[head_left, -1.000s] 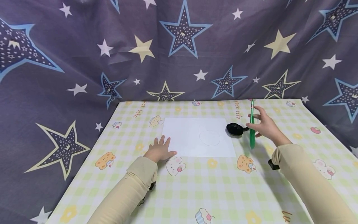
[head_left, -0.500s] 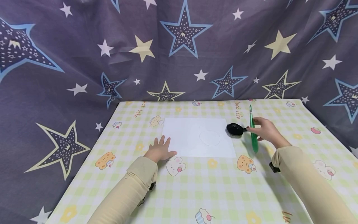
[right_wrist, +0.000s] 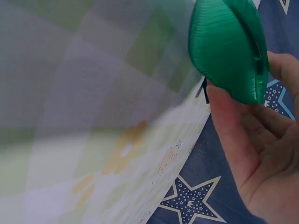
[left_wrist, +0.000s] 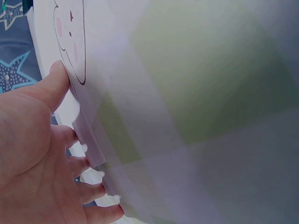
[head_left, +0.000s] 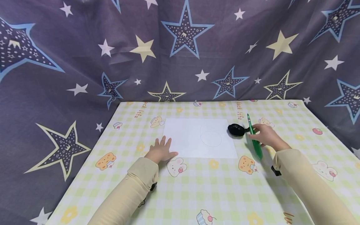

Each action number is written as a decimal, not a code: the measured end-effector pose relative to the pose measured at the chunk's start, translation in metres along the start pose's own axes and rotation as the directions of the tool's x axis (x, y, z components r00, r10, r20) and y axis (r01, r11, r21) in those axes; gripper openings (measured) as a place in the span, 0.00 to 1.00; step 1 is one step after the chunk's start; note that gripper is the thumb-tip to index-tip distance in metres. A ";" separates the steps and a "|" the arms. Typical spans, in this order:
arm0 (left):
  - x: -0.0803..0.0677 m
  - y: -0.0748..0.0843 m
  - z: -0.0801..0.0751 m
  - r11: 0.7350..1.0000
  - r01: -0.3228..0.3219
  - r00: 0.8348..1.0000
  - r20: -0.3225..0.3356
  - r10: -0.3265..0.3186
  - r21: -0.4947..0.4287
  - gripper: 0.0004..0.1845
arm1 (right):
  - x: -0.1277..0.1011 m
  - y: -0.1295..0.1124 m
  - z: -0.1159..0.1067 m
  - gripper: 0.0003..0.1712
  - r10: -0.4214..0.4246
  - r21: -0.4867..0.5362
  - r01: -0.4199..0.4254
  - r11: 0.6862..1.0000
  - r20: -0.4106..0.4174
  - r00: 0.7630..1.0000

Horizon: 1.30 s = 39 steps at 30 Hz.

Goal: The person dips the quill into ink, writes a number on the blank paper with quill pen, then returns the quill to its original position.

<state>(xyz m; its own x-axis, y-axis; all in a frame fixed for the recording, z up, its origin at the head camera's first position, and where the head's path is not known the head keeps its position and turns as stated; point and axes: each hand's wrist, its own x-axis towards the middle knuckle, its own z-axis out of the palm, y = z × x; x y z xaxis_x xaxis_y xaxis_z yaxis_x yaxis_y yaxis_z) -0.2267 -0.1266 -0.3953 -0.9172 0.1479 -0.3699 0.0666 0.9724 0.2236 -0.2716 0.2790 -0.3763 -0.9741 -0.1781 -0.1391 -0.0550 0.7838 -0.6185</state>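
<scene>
My right hand [head_left: 265, 135] grips a long green spoon-like tool [head_left: 254, 142], its broad end low and toward me, its thin tip pointing away. The right wrist view shows the green broad end [right_wrist: 229, 49] held against my fingers [right_wrist: 233, 126]. Just left of that hand lies a black spoon [head_left: 236, 129] on the table. A white sheet of paper [head_left: 194, 137] with a faint pencilled oval lies in the middle. My left hand [head_left: 161, 150] lies flat, fingers spread, on the paper's near left corner [left_wrist: 88, 140].
The table wears a green-and-yellow checked cloth [head_left: 197, 187] printed with bears and bunnies. A purple star-patterned curtain [head_left: 180, 47] hangs behind and to both sides of the table. Black wrist straps show under both beige sleeves.
My right hand has lowered and tilted the green tool toward the table and closed its fingers around it. The left hand has stayed put on the paper.
</scene>
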 end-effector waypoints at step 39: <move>0.001 0.000 0.000 1.000 0.016 1.000 0.010 -0.016 -0.004 0.40 | 0.003 0.002 0.020 0.34 0.112 -0.280 -0.090 0.956 0.063 0.992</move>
<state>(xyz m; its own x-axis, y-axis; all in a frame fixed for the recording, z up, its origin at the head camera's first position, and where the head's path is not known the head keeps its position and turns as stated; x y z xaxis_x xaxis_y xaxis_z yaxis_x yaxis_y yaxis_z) -0.2278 -0.1266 -0.3955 -0.9143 0.1342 -0.3822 0.0504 0.9739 0.2214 -0.2699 0.2679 -0.3934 -0.9584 -0.1267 -0.2558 -0.0265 0.9317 -0.3622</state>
